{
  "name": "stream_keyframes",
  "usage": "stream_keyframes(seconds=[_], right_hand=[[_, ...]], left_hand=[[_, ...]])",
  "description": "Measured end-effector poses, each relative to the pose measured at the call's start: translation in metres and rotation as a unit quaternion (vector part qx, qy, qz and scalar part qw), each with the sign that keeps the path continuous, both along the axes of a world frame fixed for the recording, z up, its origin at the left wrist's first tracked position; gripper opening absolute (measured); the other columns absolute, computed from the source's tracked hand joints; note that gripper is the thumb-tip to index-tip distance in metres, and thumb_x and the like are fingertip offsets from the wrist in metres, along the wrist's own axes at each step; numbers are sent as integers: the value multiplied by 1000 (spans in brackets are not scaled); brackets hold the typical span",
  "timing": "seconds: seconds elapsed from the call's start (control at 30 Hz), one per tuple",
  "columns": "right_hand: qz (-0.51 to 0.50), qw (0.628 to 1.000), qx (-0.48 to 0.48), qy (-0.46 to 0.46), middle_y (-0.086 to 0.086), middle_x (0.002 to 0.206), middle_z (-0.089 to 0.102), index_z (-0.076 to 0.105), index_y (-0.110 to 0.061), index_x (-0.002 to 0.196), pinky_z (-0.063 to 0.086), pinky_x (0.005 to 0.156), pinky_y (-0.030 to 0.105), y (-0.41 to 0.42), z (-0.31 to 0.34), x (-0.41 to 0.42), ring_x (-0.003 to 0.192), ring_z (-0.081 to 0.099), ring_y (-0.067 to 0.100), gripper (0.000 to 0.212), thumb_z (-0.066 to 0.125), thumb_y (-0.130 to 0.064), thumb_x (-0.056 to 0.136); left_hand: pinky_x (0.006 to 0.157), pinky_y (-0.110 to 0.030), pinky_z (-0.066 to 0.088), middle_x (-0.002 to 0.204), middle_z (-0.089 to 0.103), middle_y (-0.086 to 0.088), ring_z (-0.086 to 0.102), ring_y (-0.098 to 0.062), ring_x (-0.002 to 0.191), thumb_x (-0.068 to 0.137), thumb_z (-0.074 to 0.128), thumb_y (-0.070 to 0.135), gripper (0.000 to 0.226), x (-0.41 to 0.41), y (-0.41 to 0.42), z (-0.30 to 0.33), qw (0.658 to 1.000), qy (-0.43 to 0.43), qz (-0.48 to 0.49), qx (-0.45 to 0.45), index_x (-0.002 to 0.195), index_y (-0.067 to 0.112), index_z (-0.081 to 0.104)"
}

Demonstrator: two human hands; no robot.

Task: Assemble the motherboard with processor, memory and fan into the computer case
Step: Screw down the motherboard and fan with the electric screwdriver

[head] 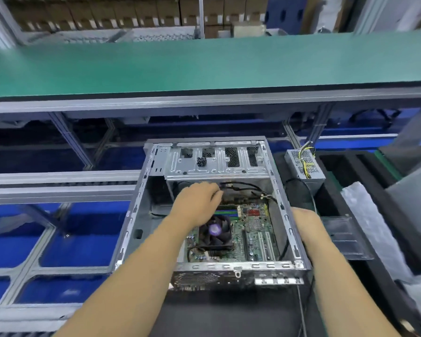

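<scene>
Left hand (197, 200): we've got it reaching into the middle of the frame, deep in the case, fingers curled at the black cables (243, 185) near the drive cage. Whether the grip actually has a cable, we can't tell, too blurry.

Right hand (301, 218): down on the outer right wall of the computer case (286, 210), fingers hidden behind the wall, so we can't tell how that grip stands.

Count: one case, one motherboard (255, 237), one fan (215, 231), one power supply (304, 166). The memory sticks (226, 212) are coloured stripes we can't count.

Case contents: the motherboard lies flat on the case floor, centre-right of the frame. The fan with its purple hub sits on the board's left part, just below our left wrist. The memory sits right above the fan.

Outside the case: the power supply with yellow wires stands at upper right, just beside the case, on the dark counter (229, 312).

Upper frame: a green conveyor belt (204, 64) runs across.
</scene>
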State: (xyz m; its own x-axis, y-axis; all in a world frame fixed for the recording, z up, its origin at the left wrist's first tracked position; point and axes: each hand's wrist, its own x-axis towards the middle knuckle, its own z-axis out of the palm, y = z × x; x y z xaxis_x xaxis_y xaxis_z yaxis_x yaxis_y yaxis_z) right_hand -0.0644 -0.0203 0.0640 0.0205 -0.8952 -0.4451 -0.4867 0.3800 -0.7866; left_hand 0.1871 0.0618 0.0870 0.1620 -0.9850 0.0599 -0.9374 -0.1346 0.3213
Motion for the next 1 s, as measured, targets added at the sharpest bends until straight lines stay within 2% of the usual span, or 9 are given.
stream_keyframes(seconds=[0.03,0.07,0.17,0.33,0.47,0.57,0.7,0.87,1.0], right_hand=[[-6,1000,-21,7,28,88,64,63,8,94,48,77,40,10,7,1,81,62,37,43,49,-31,103],[8,999,-45,25,22,104,68,66,2,106,48,95,45,21,12,3,111,58,34,49,43,-41,105],[137,975,-110,135,6,96,65,55,-16,110,43,66,35,42,18,9,82,61,23,47,32,-56,103],[166,946,-156,232,20,106,63,47,-5,106,39,70,39,18,16,28,87,55,33,39,35,-42,108],[227,922,-193,246,16,101,63,48,-7,102,48,77,42,-20,16,58,84,57,32,40,34,-44,108],[275,913,-202,224,13,96,62,49,-8,100,49,75,41,-38,30,82,79,57,29,38,37,-43,108],[228,859,-362,281,9,88,64,54,-13,93,47,69,41,-10,32,88,80,56,33,30,38,-35,106],[313,798,-490,160,-5,75,65,67,-20,73,45,84,42,90,10,108,82,58,20,45,39,-38,103],[297,725,-597,172,-1,48,55,57,-18,54,45,53,35,86,-3,111,46,51,25,45,49,-28,97]], left_hand=[[82,-42,49,99,64,0,58,-25,92,104,35,40,33,7,7,-2,1000,-16,-7,9,104,21,62],[83,-43,49,100,64,0,58,-26,94,103,35,39,32,12,15,-6,999,-36,-14,16,105,21,62],[82,-41,49,100,62,-2,58,-27,95,103,36,37,30,24,38,-23,997,-53,-23,43,106,20,61],[84,-40,50,105,60,-1,57,-25,98,101,41,31,24,29,47,-35,998,35,29,48,108,21,61],[71,-39,51,95,61,0,57,-25,86,100,40,30,23,19,37,-35,995,57,44,74,95,19,60],[53,-30,36,76,57,4,53,-18,68,101,40,33,30,9,32,-35,991,70,52,97,75,24,50],[55,-30,36,73,58,1,54,-21,66,99,43,34,31,13,29,-34,988,107,77,85,72,22,50],[60,-32,41,74,62,-4,52,-21,67,92,49,24,25,24,28,-34,975,159,138,65,71,16,58],[57,-32,32,64,51,-7,37,-19,60,90,51,20,26,7,26,-37,967,201,136,77,65,12,52]])
